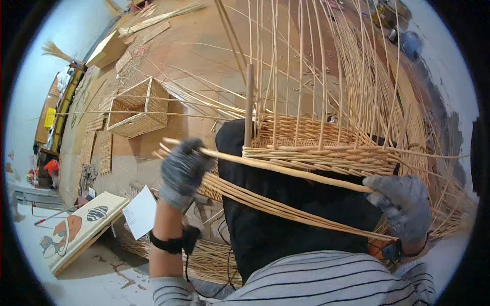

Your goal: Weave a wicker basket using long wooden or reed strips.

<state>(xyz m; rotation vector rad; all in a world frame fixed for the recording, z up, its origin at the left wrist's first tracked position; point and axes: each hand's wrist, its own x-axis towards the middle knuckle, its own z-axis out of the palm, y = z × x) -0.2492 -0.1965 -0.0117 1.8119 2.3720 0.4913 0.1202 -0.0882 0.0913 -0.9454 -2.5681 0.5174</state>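
So this person in grey gloves has a woven basket (316, 157) sitting on a black cloth (301, 219) over their lap, tall bare stakes (275, 76) sticking up out of it. Left hand (184, 174) is clamped round a thick rod (280, 167) plus a bunch of thinner rods (286, 210); right hand (403, 206) has its fingers closed on the thick rod's other end. That rod runs right along the basket's near side, can't tell if they're touching. Smaller wicker box (145, 125) on the floor off left, loads of loose rods (403, 86) to the right.
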